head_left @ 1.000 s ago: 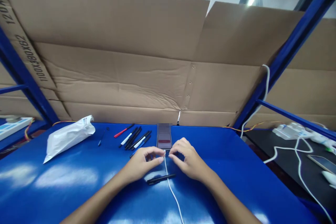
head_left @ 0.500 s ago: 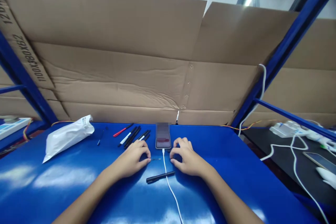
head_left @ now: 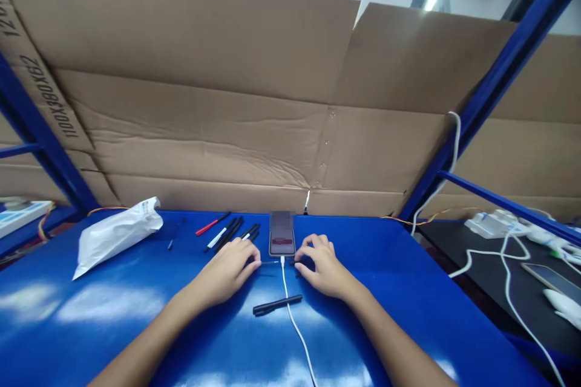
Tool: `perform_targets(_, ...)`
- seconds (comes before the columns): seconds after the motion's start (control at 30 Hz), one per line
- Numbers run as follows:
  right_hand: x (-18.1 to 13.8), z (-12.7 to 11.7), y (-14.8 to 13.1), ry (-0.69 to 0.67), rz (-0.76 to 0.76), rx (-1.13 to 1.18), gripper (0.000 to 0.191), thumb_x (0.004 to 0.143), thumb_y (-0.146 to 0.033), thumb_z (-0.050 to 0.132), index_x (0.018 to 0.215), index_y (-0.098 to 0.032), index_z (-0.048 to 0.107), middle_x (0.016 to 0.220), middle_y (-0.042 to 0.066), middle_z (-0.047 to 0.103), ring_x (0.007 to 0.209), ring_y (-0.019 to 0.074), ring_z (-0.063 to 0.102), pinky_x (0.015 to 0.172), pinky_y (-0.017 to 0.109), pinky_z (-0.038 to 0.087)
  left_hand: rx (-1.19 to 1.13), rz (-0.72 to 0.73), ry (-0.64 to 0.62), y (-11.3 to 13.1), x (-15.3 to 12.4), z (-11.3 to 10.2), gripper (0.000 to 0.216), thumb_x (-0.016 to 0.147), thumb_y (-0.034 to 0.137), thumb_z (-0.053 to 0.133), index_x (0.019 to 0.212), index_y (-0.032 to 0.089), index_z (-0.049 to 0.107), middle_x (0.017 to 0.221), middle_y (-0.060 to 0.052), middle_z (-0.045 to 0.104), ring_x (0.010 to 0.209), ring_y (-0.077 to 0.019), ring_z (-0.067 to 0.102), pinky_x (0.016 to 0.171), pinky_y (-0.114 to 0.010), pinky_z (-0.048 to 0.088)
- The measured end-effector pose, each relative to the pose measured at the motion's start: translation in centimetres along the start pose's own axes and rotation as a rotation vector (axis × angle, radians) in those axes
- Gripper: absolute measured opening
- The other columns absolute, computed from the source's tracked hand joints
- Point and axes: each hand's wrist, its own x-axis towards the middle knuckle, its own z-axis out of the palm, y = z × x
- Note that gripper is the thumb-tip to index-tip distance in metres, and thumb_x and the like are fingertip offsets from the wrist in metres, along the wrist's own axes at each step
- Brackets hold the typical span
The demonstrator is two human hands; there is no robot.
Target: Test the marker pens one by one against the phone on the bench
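Note:
My left hand (head_left: 236,266) is closed, thumb and forefinger pinching a thin pen refill (head_left: 270,262) that points right with a pale tip. Facing it, my right hand (head_left: 321,265) pinches a small dark piece (head_left: 292,263), too small to make out. Between the hands, a white cable (head_left: 290,308) runs from the bottom of a phone (head_left: 282,242) toward me. A black pen body (head_left: 276,305) lies across the cable, just below both hands. Several black pens (head_left: 231,234) lie beyond my left hand, partly covered by it, with a red pen (head_left: 212,225) beside them.
A white plastic bag (head_left: 118,237) lies on the left of the blue table (head_left: 213,344), near a thin loose pen part (head_left: 175,236). Cardboard (head_left: 204,139) walls the back between blue posts. On the right, a dark surface (head_left: 481,290) carries white cables and another phone (head_left: 551,278).
Both hands have risen slightly off the table and moved a little farther away. The refill has come up with my left hand, and the dark piece shows more clearly in my right fingers.

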Motion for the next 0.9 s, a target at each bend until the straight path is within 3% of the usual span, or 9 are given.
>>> perform_targets(0.43, 0.1, 0.9, 0.0, 0.029, -0.051, -0.082, 0.015, 0.101, -0.028, 0.059, 0.103, -0.025, 0.074, 0.113, 0.009, 0.059, 0.105, 0.0265, 0.049, 0.092, 0.045, 0.043, -0.009, -0.009, 0.012, 0.2, 0.2, 0.0, 0.024, 0.105, 0.035, 0.048, 0.096, 0.021, 0.065, 0.100, -0.007, 0.068, 0.094, -0.0258, 0.058, 0.086, -0.036, 0.044)
perform_targets(0.63, 0.1, 1.2, -1.3, 0.014, -0.065, -0.071, 0.001, 0.093, -0.024, 0.068, 0.092, -0.023, 0.069, 0.111, 0.007, 0.057, 0.104, 0.0260, 0.049, 0.090, 0.043, 0.041, -0.008, -0.010, 0.012, 0.0, 0.2, 0.4, 0.022, 0.105, 0.034, 0.049, 0.096, 0.021, 0.065, 0.100, -0.006, 0.068, 0.095, -0.0258, 0.057, 0.087, -0.037, 0.044)
perform_targets(0.73, 0.0, 1.5, -2.0, 0.019, -0.063, -0.074, 0.006, 0.087, -0.019, 0.071, 0.089, -0.022, 0.067, 0.110, 0.007, 0.057, 0.104, 0.0264, 0.048, 0.089, 0.042, 0.040, -0.010, -0.008, 0.010, -0.1, 0.2, 0.5, 0.022, 0.105, 0.034, 0.049, 0.096, 0.021, 0.065, 0.100, -0.006, 0.068, 0.094, -0.0258, 0.057, 0.086, -0.037, 0.044)
perform_targets(0.9, 0.0, 1.7, -2.1, -0.013, -0.076, -0.074, 0.006, 0.092, -0.017, 0.065, 0.089, -0.022, 0.065, 0.109, 0.007, 0.057, 0.102, 0.0255, 0.048, 0.088, 0.041, 0.040, -0.006, -0.012, -0.010, 0.0, 0.2, 0.5, 0.022, 0.105, 0.033, 0.048, 0.096, 0.021, 0.064, 0.099, -0.006, 0.068, 0.094, -0.0261, 0.058, 0.086, -0.037, 0.044)
